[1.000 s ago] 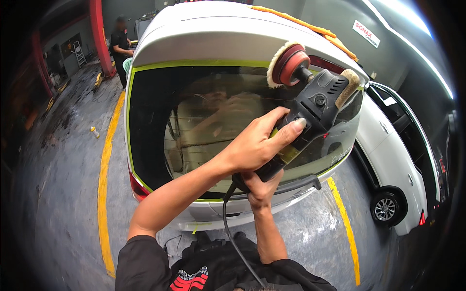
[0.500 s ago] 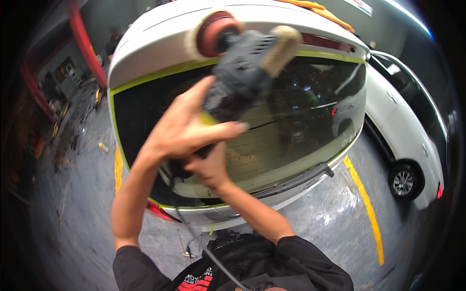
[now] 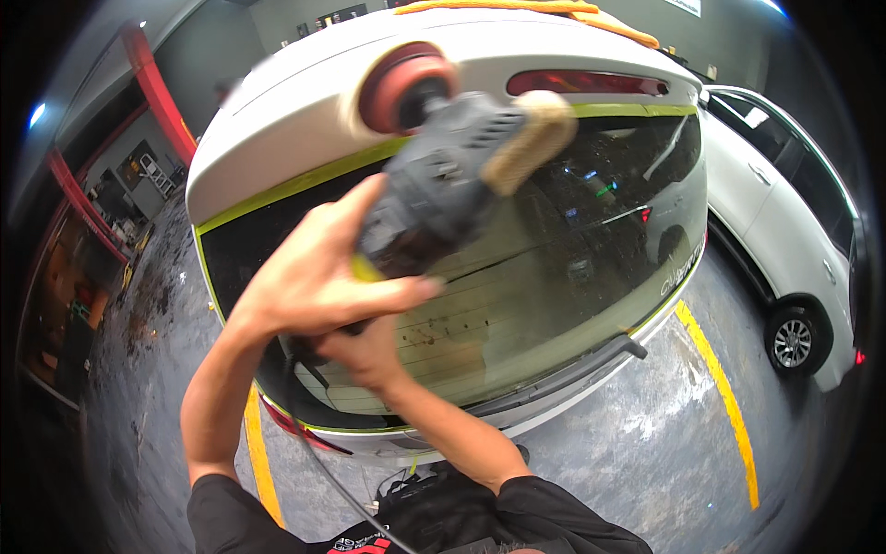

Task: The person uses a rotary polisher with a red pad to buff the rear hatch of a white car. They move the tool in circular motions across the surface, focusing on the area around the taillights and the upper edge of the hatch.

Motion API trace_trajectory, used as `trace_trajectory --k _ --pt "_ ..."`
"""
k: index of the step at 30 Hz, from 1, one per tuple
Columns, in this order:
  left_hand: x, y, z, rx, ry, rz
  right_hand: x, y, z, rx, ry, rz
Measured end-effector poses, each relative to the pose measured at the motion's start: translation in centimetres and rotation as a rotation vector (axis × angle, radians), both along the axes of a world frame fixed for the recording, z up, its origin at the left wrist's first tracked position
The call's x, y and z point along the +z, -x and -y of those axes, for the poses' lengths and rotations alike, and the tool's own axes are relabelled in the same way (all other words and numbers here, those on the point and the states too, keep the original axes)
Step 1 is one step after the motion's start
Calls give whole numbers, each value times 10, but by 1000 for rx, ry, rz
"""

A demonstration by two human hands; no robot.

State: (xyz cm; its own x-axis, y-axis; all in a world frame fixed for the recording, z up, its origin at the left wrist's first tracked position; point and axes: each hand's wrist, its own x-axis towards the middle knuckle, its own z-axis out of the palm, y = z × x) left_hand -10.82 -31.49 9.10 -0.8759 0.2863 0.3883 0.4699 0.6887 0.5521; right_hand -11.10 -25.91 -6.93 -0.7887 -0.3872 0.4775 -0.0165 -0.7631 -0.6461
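Observation:
A black electric polisher (image 3: 429, 180) reaches up and away from me, its red backing plate and pale pad (image 3: 406, 88) against the white upper rear panel (image 3: 277, 120) of a car. The pad's rim is blurred. My left hand (image 3: 318, 268) wraps the polisher's body from the left, thumb lying across it. Below it, my right hand (image 3: 365, 355) is closed round the rear end, most of which the hands hide. A tan-coloured side handle (image 3: 535, 138) sticks out to the right, with no hand on it. Lime-yellow masking tape (image 3: 295, 187) edges the dark rear window (image 3: 544, 268).
A grey power cord (image 3: 337, 485) trails from the polisher past my body. An orange cloth (image 3: 498, 7) lies on the car's top. The rear wiper (image 3: 563, 374) crosses the window's lower edge. Another white car (image 3: 784, 212) stands at right, a red post (image 3: 157, 92) at left.
My view has shifted. The polisher and both hands have come slightly lower and nearer me against the car, and the red brake light now shows whole above the side handle.

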Motion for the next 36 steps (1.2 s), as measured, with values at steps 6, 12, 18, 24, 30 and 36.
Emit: trace_trajectory --k 6,12,18,24,30,36 --pt "23 31 -40 11 30 54 28 33 -49 -44 127 73" --pt "11 1 1 30 -42 26 18 6 -16 -23 38 -16" --pt "-13 -64 78 97 -141 -43 4 -47 61 -3 -110 -134" --pt "-45 -132 148 374 -411 189 -2 -92 113 230 -14 -65" --pt "-50 -119 144 315 -442 156 -7 -80 110 220 -28 -109" --pt "-2 -50 63 50 0 8 -14 -38 74 -27 -59 -122"
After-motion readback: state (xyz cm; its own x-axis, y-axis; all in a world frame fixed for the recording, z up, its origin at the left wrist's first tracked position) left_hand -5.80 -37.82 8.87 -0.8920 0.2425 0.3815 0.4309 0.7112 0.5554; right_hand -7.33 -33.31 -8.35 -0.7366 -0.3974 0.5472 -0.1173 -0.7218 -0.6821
